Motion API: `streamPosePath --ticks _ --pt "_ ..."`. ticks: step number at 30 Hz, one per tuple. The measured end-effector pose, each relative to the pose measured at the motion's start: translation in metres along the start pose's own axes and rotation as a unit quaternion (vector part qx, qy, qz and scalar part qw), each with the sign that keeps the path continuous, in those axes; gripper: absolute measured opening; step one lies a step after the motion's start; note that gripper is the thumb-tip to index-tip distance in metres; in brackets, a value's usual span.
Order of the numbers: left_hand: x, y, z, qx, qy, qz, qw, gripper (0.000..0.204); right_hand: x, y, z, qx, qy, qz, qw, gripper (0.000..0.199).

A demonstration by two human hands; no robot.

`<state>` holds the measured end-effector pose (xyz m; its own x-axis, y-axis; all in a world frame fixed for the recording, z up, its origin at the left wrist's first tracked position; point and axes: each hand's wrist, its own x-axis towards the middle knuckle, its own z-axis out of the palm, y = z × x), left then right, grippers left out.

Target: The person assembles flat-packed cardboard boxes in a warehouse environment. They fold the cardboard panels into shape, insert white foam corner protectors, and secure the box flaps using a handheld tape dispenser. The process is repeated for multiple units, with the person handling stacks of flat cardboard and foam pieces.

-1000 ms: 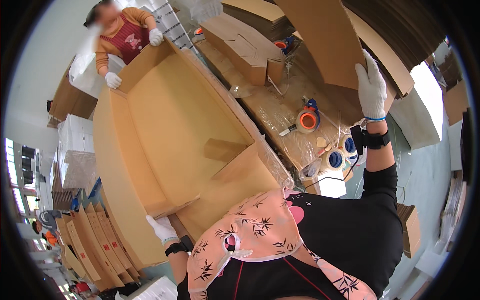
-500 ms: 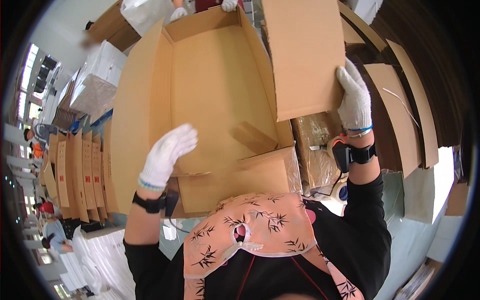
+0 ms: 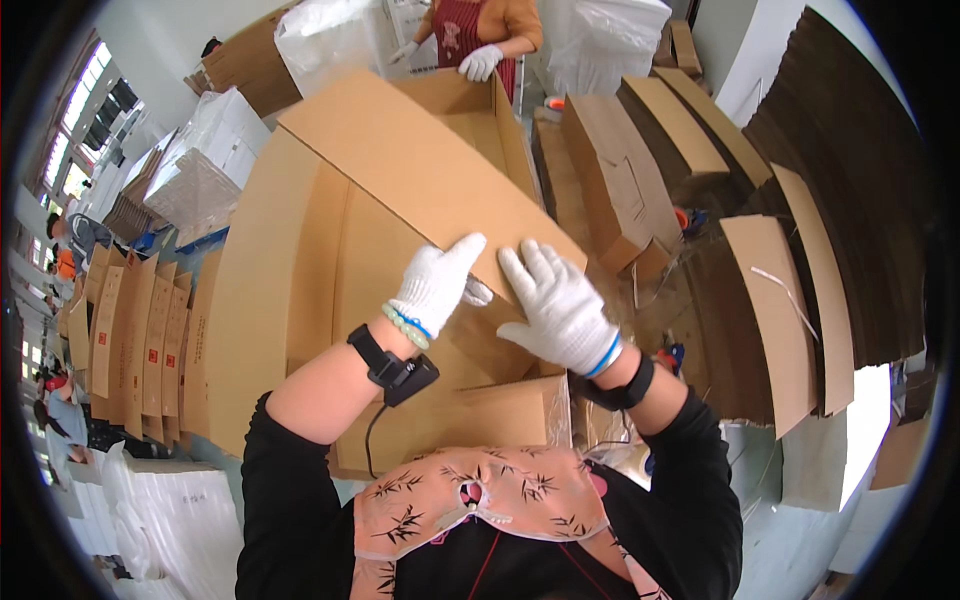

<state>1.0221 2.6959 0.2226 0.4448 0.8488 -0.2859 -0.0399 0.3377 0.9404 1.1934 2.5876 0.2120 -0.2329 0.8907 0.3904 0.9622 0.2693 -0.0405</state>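
A brown cardboard sheet (image 3: 420,165) lies slantwise over a large open cardboard box (image 3: 360,290), hiding much of its inside. My left hand (image 3: 437,282), in a white knitted glove, grips the sheet's near edge, thumb on top and fingers underneath. Flat against the sheet's near right end rests my right hand (image 3: 562,308), also gloved, its fingers stretched out and the thumb apart. Below my hands, the near flap (image 3: 500,415) of the box shows in front of my apron.
Across the box stands a co-worker, one gloved hand (image 3: 481,63) at the far rim. Cardboard pieces (image 3: 615,180) and a tall dark stack of sheets (image 3: 840,190) fill the right. Folded cartons (image 3: 140,345) and a plastic-wrapped white stack (image 3: 200,155) stand at left.
The cardboard sheet has swung from the right side to across the box. My left hand now grips its edge. My right hand has moved inward and lies flat on it.
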Motion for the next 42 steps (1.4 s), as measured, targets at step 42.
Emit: streamPosePath --ticks 42 --pt "-0.022 -0.098 -0.068 0.517 -0.277 0.052 0.809 0.045 0.001 -0.022 0.027 0.174 -0.058 0.050 0.982 0.057"
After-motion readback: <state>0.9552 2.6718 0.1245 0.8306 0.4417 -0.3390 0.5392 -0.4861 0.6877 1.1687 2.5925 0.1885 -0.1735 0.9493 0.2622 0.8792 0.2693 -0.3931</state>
